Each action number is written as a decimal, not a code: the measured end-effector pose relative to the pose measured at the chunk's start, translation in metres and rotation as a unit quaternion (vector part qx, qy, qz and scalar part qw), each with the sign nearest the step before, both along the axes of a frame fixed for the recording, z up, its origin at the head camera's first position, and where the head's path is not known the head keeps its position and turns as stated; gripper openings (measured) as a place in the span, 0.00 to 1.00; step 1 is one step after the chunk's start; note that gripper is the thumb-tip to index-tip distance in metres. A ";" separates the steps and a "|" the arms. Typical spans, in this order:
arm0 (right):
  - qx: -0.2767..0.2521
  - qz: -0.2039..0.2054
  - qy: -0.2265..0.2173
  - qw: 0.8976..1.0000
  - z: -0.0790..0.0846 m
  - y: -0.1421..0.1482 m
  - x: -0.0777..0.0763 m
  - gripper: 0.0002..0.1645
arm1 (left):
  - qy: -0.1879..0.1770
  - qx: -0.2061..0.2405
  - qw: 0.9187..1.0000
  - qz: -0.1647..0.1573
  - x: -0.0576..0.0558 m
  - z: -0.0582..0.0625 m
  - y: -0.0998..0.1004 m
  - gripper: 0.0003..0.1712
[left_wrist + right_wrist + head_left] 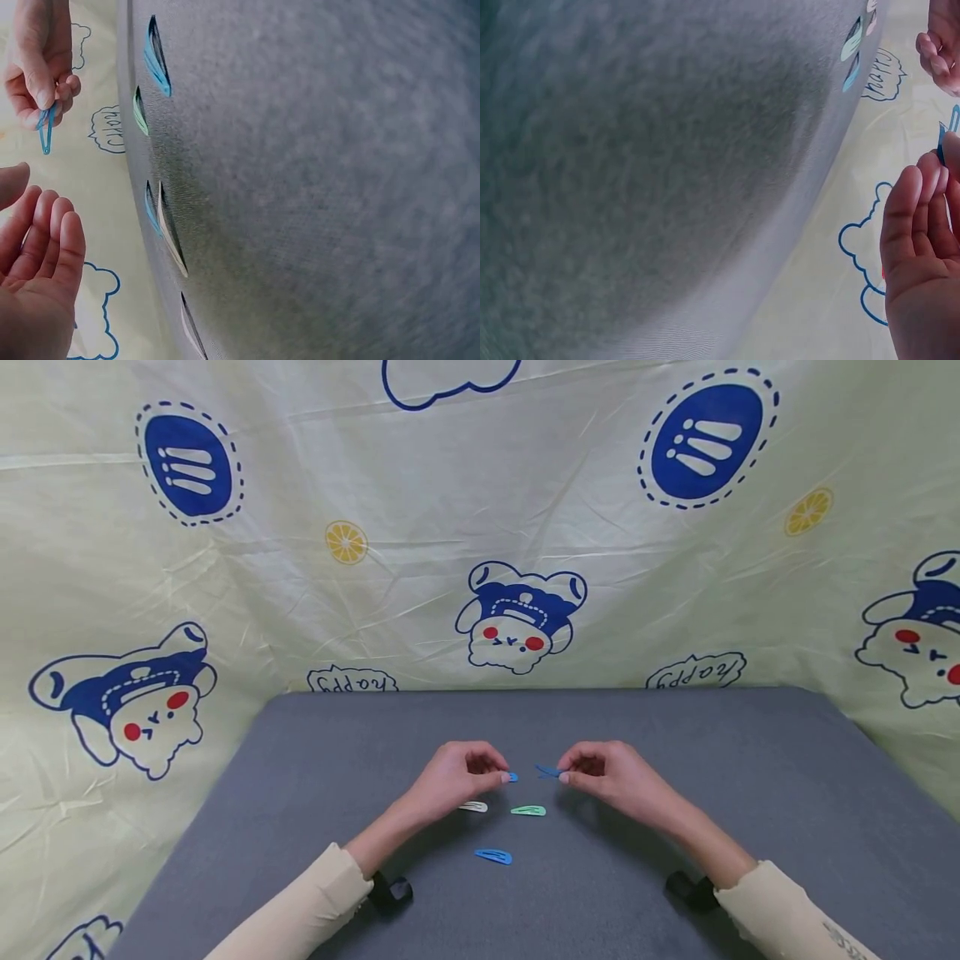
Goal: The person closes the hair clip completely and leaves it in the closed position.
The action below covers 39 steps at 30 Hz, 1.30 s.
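Observation:
Between thumb and fingertips my right hand pinches a blue snap hair clip, whose two parts spread apart in a V; the clip hangs from that hand in the left wrist view. My left hand faces it, fingers loosely bent, with a narrow gap between thumb and fingers and nothing seen in it. Just beyond its fingertips another blue hair clip lies on the table. Nearer lie a green hair clip, a whitish hair clip and a blue hair clip.
One more pale hair clip lies on the grey table; in the head view I cannot make it out. A cream cloth printed with cartoon figures hangs behind the table. Dark straps circle both wrists.

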State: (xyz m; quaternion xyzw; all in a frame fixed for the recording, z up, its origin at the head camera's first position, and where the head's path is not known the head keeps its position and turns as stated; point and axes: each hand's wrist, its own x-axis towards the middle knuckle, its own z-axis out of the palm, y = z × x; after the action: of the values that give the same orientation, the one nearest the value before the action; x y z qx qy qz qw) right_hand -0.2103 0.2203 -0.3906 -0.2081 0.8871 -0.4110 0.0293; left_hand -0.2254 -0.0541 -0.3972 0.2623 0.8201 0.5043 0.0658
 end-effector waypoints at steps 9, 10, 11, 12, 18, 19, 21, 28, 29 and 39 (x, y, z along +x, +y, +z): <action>-0.005 -0.014 0.014 1.000 0.009 -0.008 0.012 0.04 | 0.017 0.024 1.000 0.006 0.008 0.004 -0.004 0.09; -0.007 -0.015 0.016 1.000 0.010 -0.009 0.013 0.04 | 0.020 0.026 0.999 0.009 0.009 0.005 -0.004 0.09; -0.009 -0.015 0.018 1.000 0.011 -0.010 0.014 0.04 | 0.022 0.028 0.999 0.011 0.010 0.006 -0.004 0.08; -0.011 -0.015 0.021 1.000 0.012 -0.011 0.015 0.04 | 0.024 0.029 0.999 0.014 0.012 0.006 -0.005 0.08; -0.022 -0.016 0.033 0.999 0.016 -0.016 0.022 0.05 | 0.027 0.037 0.999 0.021 0.020 0.009 -0.007 0.05; -0.025 -0.017 0.034 0.999 0.016 -0.016 0.023 0.05 | 0.028 0.040 0.999 0.022 0.021 0.009 -0.007 0.05; -0.031 -0.020 0.036 0.999 0.017 -0.018 0.025 0.05 | 0.028 0.045 0.998 0.024 0.023 0.010 -0.009 0.06; -0.046 -0.031 0.040 0.998 0.019 -0.022 0.031 0.06 | 0.021 0.047 0.998 0.038 0.027 0.012 -0.014 0.06; -0.047 -0.033 0.042 0.997 0.020 -0.022 0.032 0.06 | 0.019 0.048 0.998 0.040 0.028 0.012 -0.015 0.07; -0.068 -0.049 0.044 0.996 0.023 -0.029 0.043 0.06 | 0.014 0.053 0.997 0.046 0.034 0.015 -0.016 0.07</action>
State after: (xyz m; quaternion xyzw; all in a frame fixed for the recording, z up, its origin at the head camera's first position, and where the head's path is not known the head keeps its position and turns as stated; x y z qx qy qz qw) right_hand -0.1672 0.1911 -0.3673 -0.1832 0.8668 -0.4616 -0.0438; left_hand -0.1919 -0.0704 -0.3826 0.2345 0.8042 0.5460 0.0166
